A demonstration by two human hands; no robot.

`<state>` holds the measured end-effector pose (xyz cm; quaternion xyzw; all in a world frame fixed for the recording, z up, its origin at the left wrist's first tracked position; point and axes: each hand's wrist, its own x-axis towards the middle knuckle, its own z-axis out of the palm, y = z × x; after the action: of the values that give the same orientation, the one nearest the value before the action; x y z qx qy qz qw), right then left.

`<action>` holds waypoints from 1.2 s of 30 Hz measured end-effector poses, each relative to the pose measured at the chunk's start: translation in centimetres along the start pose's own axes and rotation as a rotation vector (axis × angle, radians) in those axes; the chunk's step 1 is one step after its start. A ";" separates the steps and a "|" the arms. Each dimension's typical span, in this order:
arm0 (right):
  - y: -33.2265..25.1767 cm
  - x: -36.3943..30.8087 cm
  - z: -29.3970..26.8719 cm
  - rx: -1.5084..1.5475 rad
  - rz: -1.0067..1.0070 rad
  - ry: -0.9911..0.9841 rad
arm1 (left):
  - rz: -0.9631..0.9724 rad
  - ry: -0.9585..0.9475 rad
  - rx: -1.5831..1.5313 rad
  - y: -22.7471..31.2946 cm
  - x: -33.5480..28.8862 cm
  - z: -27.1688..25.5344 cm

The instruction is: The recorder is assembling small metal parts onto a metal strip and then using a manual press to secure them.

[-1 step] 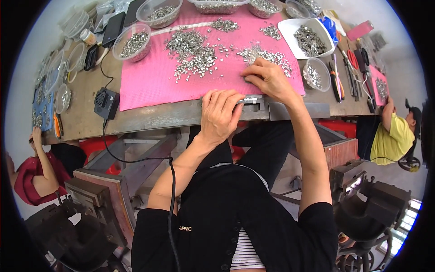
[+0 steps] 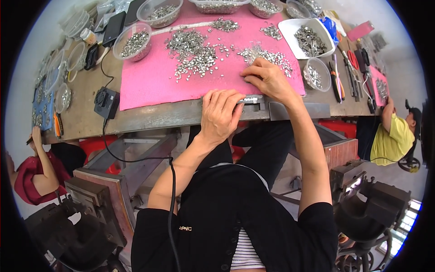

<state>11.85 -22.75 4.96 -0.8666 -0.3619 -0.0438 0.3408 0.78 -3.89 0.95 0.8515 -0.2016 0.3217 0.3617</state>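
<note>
At the table's front edge my left hand (image 2: 219, 113) has its fingers closed over a narrow metal bar (image 2: 250, 100), whose right end sticks out past the thumb with small shiny pieces on it. My right hand (image 2: 267, 79) is held over the pink mat (image 2: 149, 90), thumb and fingertips pinched together. Whatever lies between those fingertips is too small or hidden to make out. Just beyond that hand spreads a pile of small silvery metal pieces (image 2: 276, 59). A larger heap of similar pieces (image 2: 195, 54) covers the middle of the mat.
Clear tubs of metal pieces (image 2: 132, 43) line the back and sides. A white tray (image 2: 290, 34) and a small round tub (image 2: 316, 75) sit right, near pliers (image 2: 335, 84). A black fan-like box (image 2: 107, 103) trails a cable (image 2: 136, 160). Co-workers sit at both sides.
</note>
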 end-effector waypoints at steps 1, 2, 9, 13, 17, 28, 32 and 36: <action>-0.2 0.1 0.2 -0.069 -0.038 -0.005 | 0.000 -0.001 -0.006 0.0 0.0 0.0; -0.2 0.2 0.3 -0.069 -0.037 -0.005 | 0.000 -0.002 -0.006 0.1 0.1 0.0; -1.4 -0.5 0.7 -0.022 -0.018 0.089 | -0.001 0.011 0.006 0.0 -0.1 0.2; -4.4 -3.5 0.3 0.184 0.158 0.057 | -0.018 0.007 0.006 0.0 -0.4 0.2; -4.9 -5.1 0.9 0.190 0.093 0.140 | -0.004 0.005 0.014 0.0 -0.3 0.3; -4.9 -4.9 1.4 0.011 -0.008 0.133 | -0.007 -0.005 0.019 -0.1 -0.1 0.2; -6.0 -5.1 1.4 -0.232 -0.102 0.163 | -0.008 -0.008 0.021 -0.1 -0.1 0.1; -6.1 -5.4 1.5 -0.242 -0.112 0.217 | -0.039 -0.031 -0.046 0.3 -0.1 -0.3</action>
<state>3.63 -21.98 5.47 -0.8700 -0.3625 -0.1994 0.2683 0.38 -3.90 1.16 0.8516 -0.1979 0.2964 0.3844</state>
